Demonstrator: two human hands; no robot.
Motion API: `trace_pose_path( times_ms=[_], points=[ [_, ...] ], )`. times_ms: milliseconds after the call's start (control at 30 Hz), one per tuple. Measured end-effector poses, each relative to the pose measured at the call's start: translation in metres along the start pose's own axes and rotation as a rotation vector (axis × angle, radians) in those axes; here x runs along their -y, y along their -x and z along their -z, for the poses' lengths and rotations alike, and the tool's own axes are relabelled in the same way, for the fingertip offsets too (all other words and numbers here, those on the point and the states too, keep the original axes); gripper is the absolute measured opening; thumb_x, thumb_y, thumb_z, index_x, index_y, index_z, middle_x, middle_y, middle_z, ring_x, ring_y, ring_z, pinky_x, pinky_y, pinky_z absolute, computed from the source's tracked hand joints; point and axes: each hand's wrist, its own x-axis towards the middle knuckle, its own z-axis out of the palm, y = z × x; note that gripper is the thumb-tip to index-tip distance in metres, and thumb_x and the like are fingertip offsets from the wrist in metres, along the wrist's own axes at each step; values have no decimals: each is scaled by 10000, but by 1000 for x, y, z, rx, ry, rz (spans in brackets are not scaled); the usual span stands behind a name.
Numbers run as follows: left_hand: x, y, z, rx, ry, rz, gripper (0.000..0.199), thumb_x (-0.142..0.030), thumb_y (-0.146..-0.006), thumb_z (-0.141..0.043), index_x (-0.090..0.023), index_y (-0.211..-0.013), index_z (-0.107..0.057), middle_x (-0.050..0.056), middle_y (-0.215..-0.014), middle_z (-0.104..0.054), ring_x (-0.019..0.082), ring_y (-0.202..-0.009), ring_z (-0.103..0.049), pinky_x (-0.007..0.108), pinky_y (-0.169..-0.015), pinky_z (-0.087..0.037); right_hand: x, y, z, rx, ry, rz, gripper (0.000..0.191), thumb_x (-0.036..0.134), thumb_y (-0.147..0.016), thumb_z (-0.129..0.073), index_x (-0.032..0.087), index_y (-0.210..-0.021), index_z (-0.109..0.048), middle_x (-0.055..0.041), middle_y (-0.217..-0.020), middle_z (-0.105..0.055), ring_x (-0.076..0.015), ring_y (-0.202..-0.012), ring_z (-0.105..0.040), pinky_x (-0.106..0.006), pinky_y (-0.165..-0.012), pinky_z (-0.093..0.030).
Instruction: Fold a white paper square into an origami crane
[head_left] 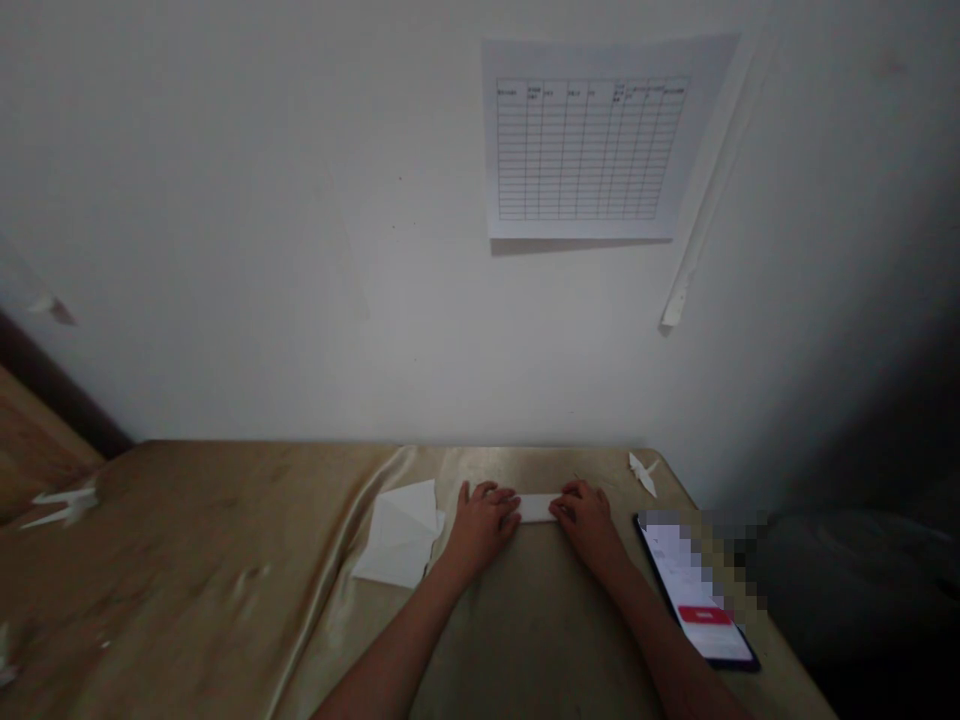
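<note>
A narrow folded strip of white paper [538, 508] lies flat on the cloth-covered table, between my two hands. My left hand [482, 522] rests on its left end, fingers bent over the paper. At the right end, my right hand [586, 517] has its thumb and fingers together on the paper. Just left of my left hand lie creased white sheets [397, 535].
A phone [701, 600] with a lit screen lies at the right edge of the table [525, 640]. Behind it sits a small folded paper bird [643, 475]. Another folded white paper piece [67, 505] is far left. A printed table sheet [585, 150] hangs on the wall.
</note>
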Motion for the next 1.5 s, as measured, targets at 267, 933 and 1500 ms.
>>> trace_pose_path(
  times_ms=[267,933,1500],
  points=[
    [0,0,-1,-6,-9,-8,303,-351,-935,-561,-343,-1217,-674,27,-1322,-657,284,-1273,-490,652,-1156,-136,-1,-1,-3,-1,-6,-11,193,290,-903,-568,230,-907,-752,-83,-1101,-651,-221,-1060,-594,-475,-1069,-276],
    [0,0,0,-6,-59,-44,332,-290,-969,-493,-379,-1251,-644,5,-1321,-657,314,-1321,-462,678,-1147,-129,-4,-2,-6,1,3,-5,179,288,-901,-560,213,-879,-721,-78,-1081,-657,-219,-1060,-592,-450,-1054,-292],
    [-7,0,-1,-38,-85,11,277,-320,-960,-528,-332,-1184,-692,7,-1281,-684,292,-1197,-537,646,-1118,-216,-12,-6,-4,47,-96,-42,111,262,-810,-646,192,-751,-710,-86,-1083,-692,-235,-1061,-614,-426,-1064,-320]
  ],
)
